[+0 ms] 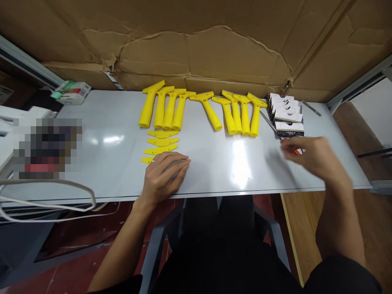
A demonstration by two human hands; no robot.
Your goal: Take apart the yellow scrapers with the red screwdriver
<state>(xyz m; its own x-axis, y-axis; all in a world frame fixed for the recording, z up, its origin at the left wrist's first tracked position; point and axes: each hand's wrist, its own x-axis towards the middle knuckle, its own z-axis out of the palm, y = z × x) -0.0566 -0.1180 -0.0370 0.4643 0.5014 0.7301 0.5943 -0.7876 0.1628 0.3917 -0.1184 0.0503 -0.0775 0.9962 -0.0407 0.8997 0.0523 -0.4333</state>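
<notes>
My left hand (164, 174) rests on the tabletop near its front edge, fingers loosely stretched, and partly covers the lowest of several flat yellow plates with holes (162, 142). Behind those plates lies a group of yellow T-shaped scraper handles (149, 107). A single yellow handle (208, 109) slants in the middle, with another group (245, 114) to its right. Smeared by motion, my right hand (306, 155) is over the red handle of what looks like a screwdriver (269, 121), its metal shaft pointing away. Whether the fingers grip it is unclear.
A fanned stack of black-and-white cards or packets (286, 110) sits at the back right, beside a thin metal strip (311, 108). Cardboard (190, 49) walls the back. Small boxes (72, 92) stand back left; a white cable (70, 183) loops over the left front edge.
</notes>
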